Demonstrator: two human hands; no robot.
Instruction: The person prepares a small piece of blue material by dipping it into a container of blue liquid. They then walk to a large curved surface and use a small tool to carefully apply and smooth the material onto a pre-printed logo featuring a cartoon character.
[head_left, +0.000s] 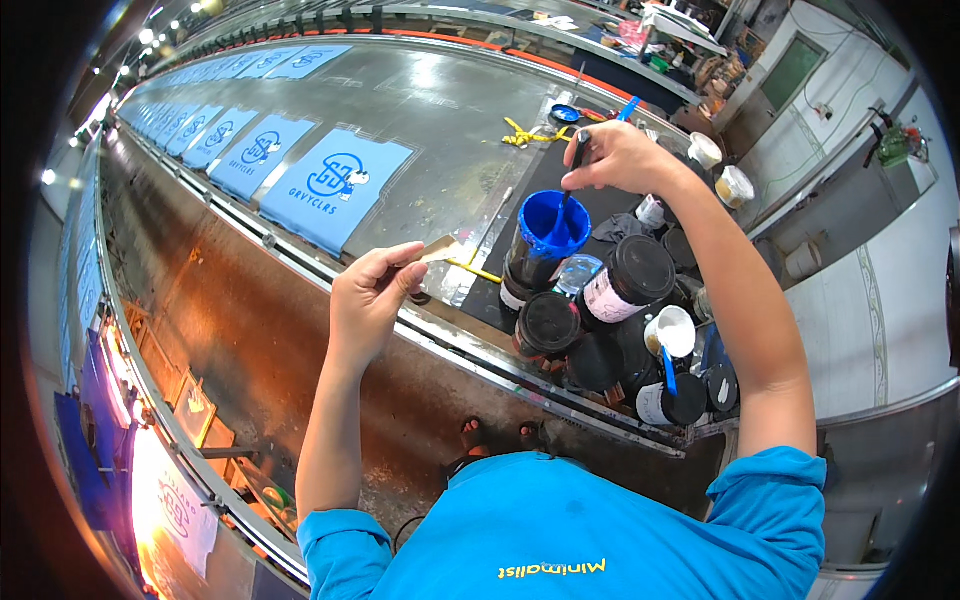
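Observation:
My right hand (621, 159) grips the dark handle of a stirring tool (577, 154) from above. The tool's blue-coated lower end reaches into an open tub of blue ink (543, 234), whose rim is smeared blue. My left hand (375, 296) pinches a small flat tan piece (440, 249), perhaps card, between thumb and fingertips, to the left of the tub. Against the tub stand a black lidded jar (550, 324) and a larger labelled jar (631, 277) with handwriting. A clear plastic container (577, 273) sits between them.
Printed light-blue fabric panels (337, 187) lie in rows along the long table (465, 161). A yellow tape measure (525, 135) and a blue lid (565, 114) lie beyond the tub. A white cup (675, 330) with a blue spatula (669, 371) stands among the jars at right.

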